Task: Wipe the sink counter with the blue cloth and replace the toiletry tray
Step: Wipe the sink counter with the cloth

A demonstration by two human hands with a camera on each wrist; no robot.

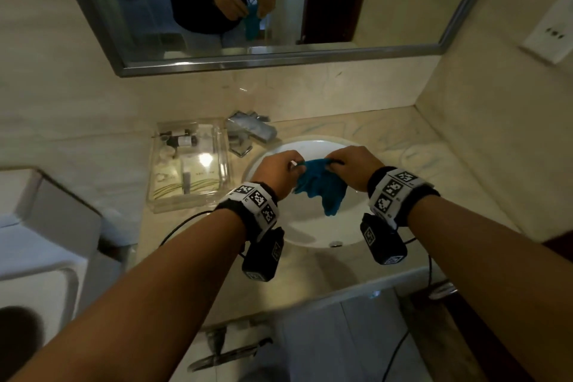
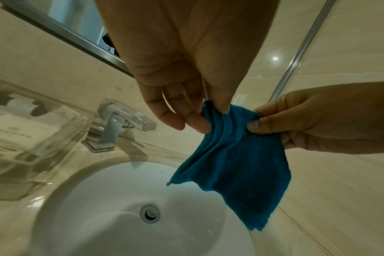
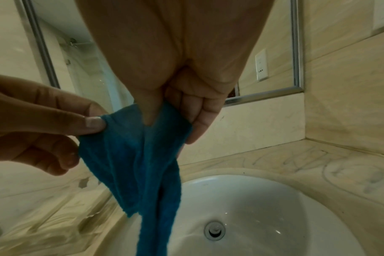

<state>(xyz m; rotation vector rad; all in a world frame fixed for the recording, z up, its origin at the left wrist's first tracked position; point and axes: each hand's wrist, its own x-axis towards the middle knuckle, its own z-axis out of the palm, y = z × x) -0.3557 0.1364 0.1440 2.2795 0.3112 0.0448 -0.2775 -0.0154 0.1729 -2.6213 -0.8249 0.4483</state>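
Both hands, left (image 1: 280,169) and right (image 1: 350,166), are pinching the limp, light cloth (image 1: 322,187) at its top edge; tray (image 1: 189,164) sitting at nine o'clock.

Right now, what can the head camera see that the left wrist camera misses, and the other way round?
Only the head view shows the inside of the toiletry tray on the counter left of the basin, both wristbands, and the mirror reflecting the person.

Only the left wrist view shows the sink drain and the left hand's fingertips pinching the cloth's top edge up close.

Both show the blue cloth held by the left hand and the right hand above the white sink, with the faucet behind it.
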